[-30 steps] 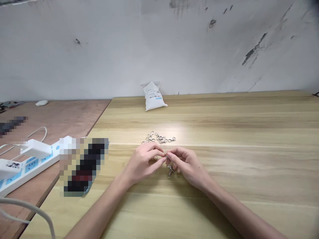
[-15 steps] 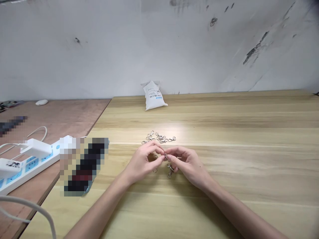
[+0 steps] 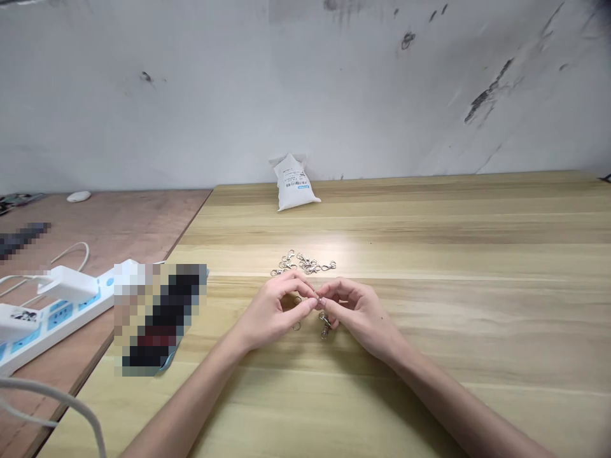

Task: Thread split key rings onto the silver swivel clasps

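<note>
In front of me, my left hand (image 3: 275,306) and my right hand (image 3: 363,315) meet, thumbs and forefingers pinched on one small metal piece (image 3: 319,300). Fingertips cover most of it, so its exact kind is hidden. Just below my right fingers are silver lobster clasps (image 3: 325,326); whether they lie on the table or hang from the fingers, I cannot tell. Thin metal rings (image 3: 297,326) show partly behind my left thumb. Beyond the hands lies a loose cluster of silver lobster clasps with rings (image 3: 308,263), and one clasp (image 3: 329,266) sits at its right.
A white plastic packet (image 3: 296,186) with a printed label stands by the wall. To the left, a blurred-out phone-like object (image 3: 167,318) lies on the wooden table (image 3: 477,254). A white power strip (image 3: 71,316) with chargers and cables occupies the brown table (image 3: 138,213).
Both hands stay in nearly the same place, still pinched together. My fingertips have shifted slightly and now cover more of the small metal piece.
</note>
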The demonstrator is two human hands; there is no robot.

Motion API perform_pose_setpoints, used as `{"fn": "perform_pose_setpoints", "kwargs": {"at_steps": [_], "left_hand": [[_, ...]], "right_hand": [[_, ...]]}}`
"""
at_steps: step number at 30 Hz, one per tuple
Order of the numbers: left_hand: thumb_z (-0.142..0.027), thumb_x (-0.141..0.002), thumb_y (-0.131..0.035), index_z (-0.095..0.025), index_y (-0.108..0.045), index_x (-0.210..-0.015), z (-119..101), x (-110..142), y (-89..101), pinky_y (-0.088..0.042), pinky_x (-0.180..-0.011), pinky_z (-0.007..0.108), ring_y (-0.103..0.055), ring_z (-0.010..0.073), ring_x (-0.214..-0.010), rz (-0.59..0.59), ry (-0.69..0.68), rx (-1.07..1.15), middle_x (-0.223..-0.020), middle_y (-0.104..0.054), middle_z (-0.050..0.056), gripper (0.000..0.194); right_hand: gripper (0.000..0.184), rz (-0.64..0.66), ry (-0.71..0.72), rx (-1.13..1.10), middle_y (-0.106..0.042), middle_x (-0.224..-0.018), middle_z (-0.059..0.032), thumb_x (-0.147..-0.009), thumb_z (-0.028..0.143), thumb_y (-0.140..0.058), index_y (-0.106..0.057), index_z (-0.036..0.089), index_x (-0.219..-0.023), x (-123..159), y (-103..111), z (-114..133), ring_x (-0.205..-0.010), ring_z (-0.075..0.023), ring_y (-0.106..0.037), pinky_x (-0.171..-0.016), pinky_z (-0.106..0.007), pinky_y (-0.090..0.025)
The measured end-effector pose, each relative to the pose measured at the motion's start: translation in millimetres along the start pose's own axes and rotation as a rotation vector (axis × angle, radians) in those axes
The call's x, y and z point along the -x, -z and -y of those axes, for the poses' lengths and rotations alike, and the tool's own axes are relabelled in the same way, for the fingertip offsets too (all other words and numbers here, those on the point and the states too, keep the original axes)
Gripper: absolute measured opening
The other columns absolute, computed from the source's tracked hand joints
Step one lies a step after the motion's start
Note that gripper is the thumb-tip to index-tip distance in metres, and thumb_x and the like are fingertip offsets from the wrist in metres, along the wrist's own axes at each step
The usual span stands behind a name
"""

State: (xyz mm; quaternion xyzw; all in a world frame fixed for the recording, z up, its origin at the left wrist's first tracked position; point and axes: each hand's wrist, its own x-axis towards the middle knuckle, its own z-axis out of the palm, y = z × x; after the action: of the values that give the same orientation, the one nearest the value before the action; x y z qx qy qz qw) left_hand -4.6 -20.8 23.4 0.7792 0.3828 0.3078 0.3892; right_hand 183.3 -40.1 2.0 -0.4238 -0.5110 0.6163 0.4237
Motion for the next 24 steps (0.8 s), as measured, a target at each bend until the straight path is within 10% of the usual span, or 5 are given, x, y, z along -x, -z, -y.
{"fn": "perform_pose_setpoints", "kwargs": {"at_steps": [13,24], "left_hand": [[-0.012,-0.087,-0.058,-0.019,-0.069,-0.085,-2,-1,1.0,-0.05,-0.075,0.03,-0.063,0.0155,-0.083,-0.027,-0.243,-0.183,-0.087,-0.068,0.004,0.013],[-0.028,-0.088,-0.059,-0.017,-0.063,-0.075,2,-2,0.7,-0.049,-0.073,0.03,-0.059,0.0158,-0.079,-0.024,0.113,0.224,-0.083,-0.062,0.003,0.018]], "right_hand": [[0.028,0.111,-0.002,-0.061,-0.068,-0.082,-0.0038,-0.083,0.043,-0.07,-0.064,0.017,-0.092,1,3,1,-0.068,-0.0128,-0.062,-0.056,-0.025,-0.054],[0.03,0.169,0.024,0.05,-0.07,-0.08,-0.0038,-0.09,0.043,-0.062,-0.069,0.019,-0.106,3,14,8,-0.069,-0.0143,-0.066,-0.062,-0.028,-0.055]]}}
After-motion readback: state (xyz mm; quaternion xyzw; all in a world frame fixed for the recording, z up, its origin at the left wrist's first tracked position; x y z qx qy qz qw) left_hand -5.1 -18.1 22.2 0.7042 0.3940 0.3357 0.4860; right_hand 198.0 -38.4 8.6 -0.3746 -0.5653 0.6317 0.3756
